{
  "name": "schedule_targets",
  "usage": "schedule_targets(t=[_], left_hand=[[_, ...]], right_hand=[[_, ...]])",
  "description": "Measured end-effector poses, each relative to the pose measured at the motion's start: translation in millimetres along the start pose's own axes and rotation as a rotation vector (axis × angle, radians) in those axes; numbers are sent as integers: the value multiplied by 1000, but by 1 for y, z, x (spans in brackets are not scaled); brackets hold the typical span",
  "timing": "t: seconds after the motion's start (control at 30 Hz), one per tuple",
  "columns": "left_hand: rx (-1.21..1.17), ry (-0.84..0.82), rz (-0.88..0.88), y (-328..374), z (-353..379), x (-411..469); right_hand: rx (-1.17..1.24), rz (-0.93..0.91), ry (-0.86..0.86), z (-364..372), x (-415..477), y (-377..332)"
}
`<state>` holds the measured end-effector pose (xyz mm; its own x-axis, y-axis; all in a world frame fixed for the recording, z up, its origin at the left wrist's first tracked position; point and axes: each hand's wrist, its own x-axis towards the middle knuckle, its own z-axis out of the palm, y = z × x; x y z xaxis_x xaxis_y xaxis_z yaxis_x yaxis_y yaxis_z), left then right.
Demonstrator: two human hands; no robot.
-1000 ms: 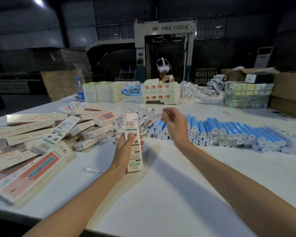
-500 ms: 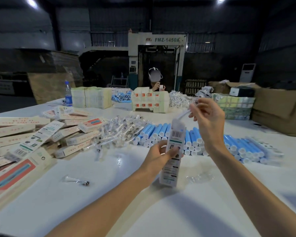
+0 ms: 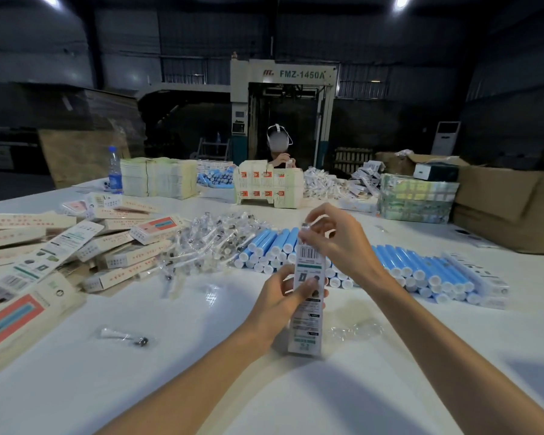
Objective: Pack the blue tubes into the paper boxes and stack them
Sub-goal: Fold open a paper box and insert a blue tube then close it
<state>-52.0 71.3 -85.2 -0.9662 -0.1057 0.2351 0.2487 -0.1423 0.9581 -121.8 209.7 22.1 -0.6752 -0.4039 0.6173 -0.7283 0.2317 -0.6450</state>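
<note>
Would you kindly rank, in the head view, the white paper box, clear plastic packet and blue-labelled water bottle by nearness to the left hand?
1. White paper box: gripped by the left hand.
2. Clear plastic packet: lying to its left.
3. Blue-labelled water bottle: far back-left.

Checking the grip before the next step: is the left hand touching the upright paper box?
Touching. The head view shows the left hand with thumb and fingers curled round the middle of the paper box.

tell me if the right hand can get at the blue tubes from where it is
Probably yes: the blue tubes lie uncovered behind the right hand, nothing between. But it pinches a clear-wrapped piece at the top of the paper box, so it must drop that first.
</note>
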Motion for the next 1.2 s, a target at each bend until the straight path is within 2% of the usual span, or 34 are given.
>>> schedule_targets(t=[0.13, 0.2, 0.33, 0.57, 0.7, 0.97, 1.2], left_hand=[[28, 14, -2, 3, 0, -2], [40, 16, 12, 5, -1, -3], [77, 5, 56, 8, -2, -5], [111, 21, 154, 9, -2, -4], [191, -29, 244, 13, -5, -5], [285, -50, 244, 20, -9, -5], [374, -50, 261, 21, -9, -3]], right_hand=[[-190, -56, -8, 0, -4, 10], [-212, -53, 12, -4, -11, 18], [-76, -46, 9, -6, -33, 30], [87, -23, 143, 2, -56, 43], [181, -25, 22, 8, -67, 49], [405, 106, -35, 9, -66, 46], [326, 38, -52, 3, -61, 43]])
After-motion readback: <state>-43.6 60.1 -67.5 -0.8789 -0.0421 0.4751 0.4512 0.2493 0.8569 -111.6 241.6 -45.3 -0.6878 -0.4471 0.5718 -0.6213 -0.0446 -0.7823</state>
